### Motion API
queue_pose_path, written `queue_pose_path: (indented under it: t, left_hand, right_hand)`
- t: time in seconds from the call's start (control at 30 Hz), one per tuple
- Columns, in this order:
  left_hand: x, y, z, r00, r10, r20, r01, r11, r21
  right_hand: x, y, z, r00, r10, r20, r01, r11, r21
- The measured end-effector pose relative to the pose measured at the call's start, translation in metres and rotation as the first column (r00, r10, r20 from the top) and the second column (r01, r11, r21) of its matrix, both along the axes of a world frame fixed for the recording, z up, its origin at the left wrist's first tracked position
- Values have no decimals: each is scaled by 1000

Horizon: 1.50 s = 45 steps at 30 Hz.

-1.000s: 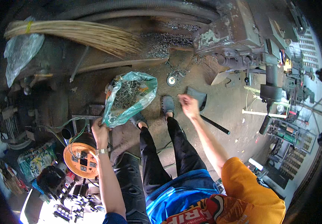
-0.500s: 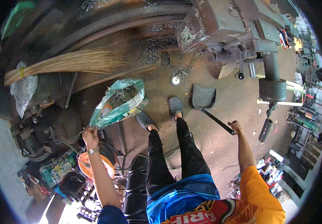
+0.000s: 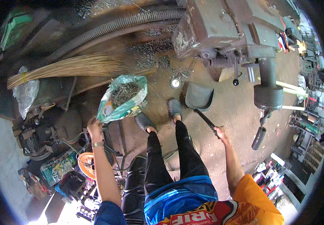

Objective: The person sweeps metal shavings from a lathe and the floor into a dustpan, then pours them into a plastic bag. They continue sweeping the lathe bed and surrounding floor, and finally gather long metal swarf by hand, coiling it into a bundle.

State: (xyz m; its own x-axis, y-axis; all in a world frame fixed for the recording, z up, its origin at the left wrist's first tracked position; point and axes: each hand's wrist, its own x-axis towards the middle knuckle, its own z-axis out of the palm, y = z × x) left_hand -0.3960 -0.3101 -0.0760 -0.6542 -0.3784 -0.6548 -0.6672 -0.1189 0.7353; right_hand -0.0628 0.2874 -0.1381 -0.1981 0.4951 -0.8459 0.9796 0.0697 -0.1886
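Beneath a grey workshop machine (image 3: 226, 26), a green sack (image 3: 122, 98) filled with metal shavings is held open at its edge by the closed left hand (image 3: 94, 127), while a dark dustpan (image 3: 198, 96) resting on the floor (image 3: 237, 108) is gripped by its handle in the right hand (image 3: 220, 132).

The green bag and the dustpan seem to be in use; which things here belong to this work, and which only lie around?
In use:
- left hand holding the green plastic bag of metal shavings
- right hand on the handle of the dark dustpan
- metal shavings on the floor

Lying about:
- straw broom
- clear plastic bag
- orange reel
- small round white object
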Motion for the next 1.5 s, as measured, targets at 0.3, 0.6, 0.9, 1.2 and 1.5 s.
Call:
queue_pose_path:
  t: [0.3, 0.6, 0.9, 1.2, 1.5]
  left_hand:
    - [0, 90, 32, 819, -520, -241, 108, 553, -826]
    - [102, 295, -7, 796, -445, 410, -5, 672, 740]
    - [147, 349, -94, 585, -808, 61, 744, 565, 357]
    - [258, 351, -114, 524, -828, -201, 802, 559, -211]
    - [322, 293, -85, 293, -951, 95, 828, 203, -522]
  right_hand:
    - [-90, -70, 63, 981, -79, -178, 94, 993, 78]
    - [-164, -195, 114, 922, 63, -383, 2, 986, 167]
    - [-176, -204, 185, 661, 694, -286, -641, 720, 267]
    - [-402, -330, 260, 349, 343, -872, -811, 576, -98]
    - [-611, -596, 267, 618, -164, -769, -612, 514, -601]
